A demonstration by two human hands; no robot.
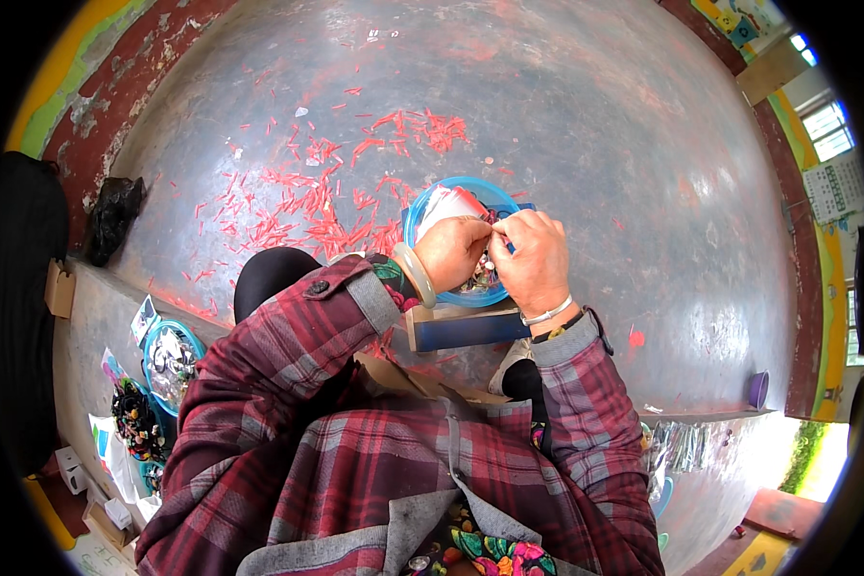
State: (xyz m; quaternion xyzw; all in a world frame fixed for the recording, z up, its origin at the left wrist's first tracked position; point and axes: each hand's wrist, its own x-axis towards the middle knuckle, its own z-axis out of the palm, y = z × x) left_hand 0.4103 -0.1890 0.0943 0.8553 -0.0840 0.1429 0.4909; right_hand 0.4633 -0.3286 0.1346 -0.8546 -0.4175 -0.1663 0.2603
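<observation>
Over a round blue basin (422,213), my left hand (454,248) and my right hand (533,259) meet fingertip to fingertip. Both are closed in a pinch; whatever lies between the fingers is too small to make out. A red and white packet (463,203) lies in the basin beside my left hand. Small mixed pieces (480,276) fill the part below my hands, partly hidden by them. Just in front of my lap, below the basin, is a cardboard box with a dark blue side (470,331).
Red strips (326,230) are scattered over the grey floor (624,125), left of and beyond the basin. At my left stand a blue basket of silvery pieces (171,355) and a heap of dark, colourful items (136,420). A black bag (115,219) lies by the wall; a purple cup (758,389) stands far right.
</observation>
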